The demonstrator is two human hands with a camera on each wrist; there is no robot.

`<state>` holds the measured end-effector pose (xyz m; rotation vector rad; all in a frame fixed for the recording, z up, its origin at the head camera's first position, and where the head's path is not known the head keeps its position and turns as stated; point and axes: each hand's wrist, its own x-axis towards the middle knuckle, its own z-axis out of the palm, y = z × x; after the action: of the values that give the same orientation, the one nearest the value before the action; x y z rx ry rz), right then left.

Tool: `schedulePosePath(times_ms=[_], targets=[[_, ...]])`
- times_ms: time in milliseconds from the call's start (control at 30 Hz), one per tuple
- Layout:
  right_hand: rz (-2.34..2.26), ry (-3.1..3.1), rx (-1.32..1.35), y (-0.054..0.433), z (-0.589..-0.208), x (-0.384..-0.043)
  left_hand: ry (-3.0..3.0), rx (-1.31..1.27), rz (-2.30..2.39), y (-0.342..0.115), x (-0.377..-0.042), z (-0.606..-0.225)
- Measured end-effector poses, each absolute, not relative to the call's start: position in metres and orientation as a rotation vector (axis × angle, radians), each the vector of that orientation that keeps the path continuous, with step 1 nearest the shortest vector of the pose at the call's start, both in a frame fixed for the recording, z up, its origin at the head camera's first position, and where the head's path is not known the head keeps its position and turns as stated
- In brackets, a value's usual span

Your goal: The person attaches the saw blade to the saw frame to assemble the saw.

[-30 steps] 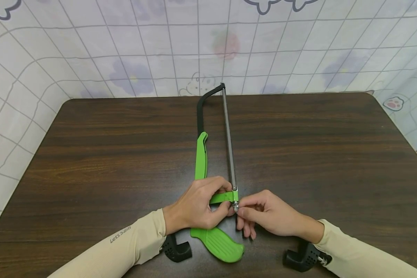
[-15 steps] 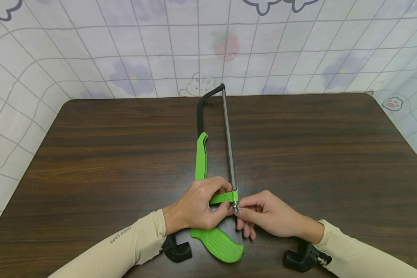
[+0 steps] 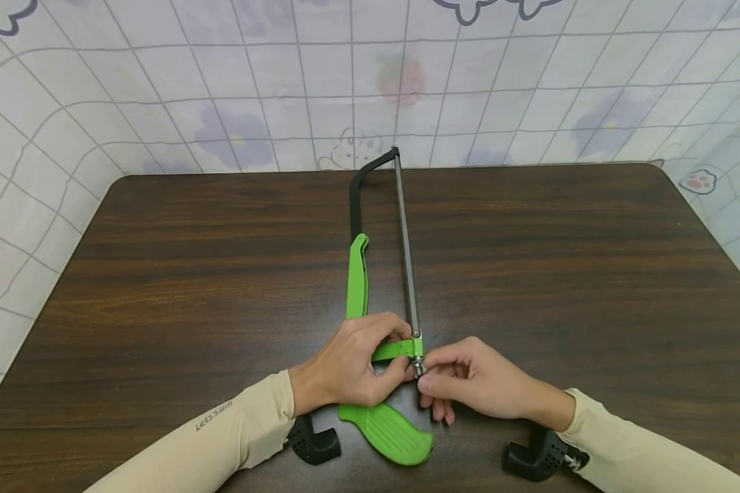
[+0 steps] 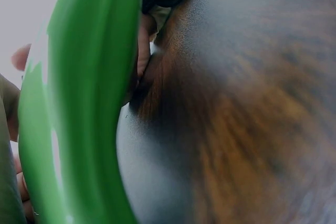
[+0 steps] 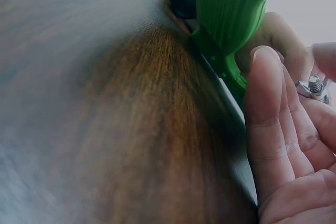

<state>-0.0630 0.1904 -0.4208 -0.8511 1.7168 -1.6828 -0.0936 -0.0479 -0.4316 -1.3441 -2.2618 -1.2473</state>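
Observation:
A hacksaw lies on the table with its green handle [image 3: 390, 435] toward me and its black front frame [image 3: 355, 198] pointing away. Its grey blade [image 3: 407, 253] runs down the right side to a green bracket [image 3: 401, 350]. My left hand [image 3: 354, 363] grips the frame around that bracket, thumb below and fingers above, covering part of the green frame. At the bracket's near end sits a silver wing nut [image 3: 418, 368], also in the right wrist view. My right hand [image 3: 477, 380] has thumb and index finger at the nut, its other fingers extended beneath.
The dark wood-grain table [image 3: 222, 260] carries the saw. Behind it rises a white grid-patterned backdrop [image 3: 271, 82]. A black wrist device [image 3: 313, 441] sits under the left sleeve, and another [image 3: 536, 455] under the right sleeve.
The wing nut has turned, and my right thumb has shifted slightly downward along it. My left hand and the hacksaw stay in place.

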Motion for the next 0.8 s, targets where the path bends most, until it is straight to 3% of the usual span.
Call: schedulePosePath(times_ms=[800], targets=[[-1.766,1.579,-0.792,0.1886,-0.4228,-0.0641,-2.249,-1.353,-1.23,-0.0471,-0.0944,-0.4329]])
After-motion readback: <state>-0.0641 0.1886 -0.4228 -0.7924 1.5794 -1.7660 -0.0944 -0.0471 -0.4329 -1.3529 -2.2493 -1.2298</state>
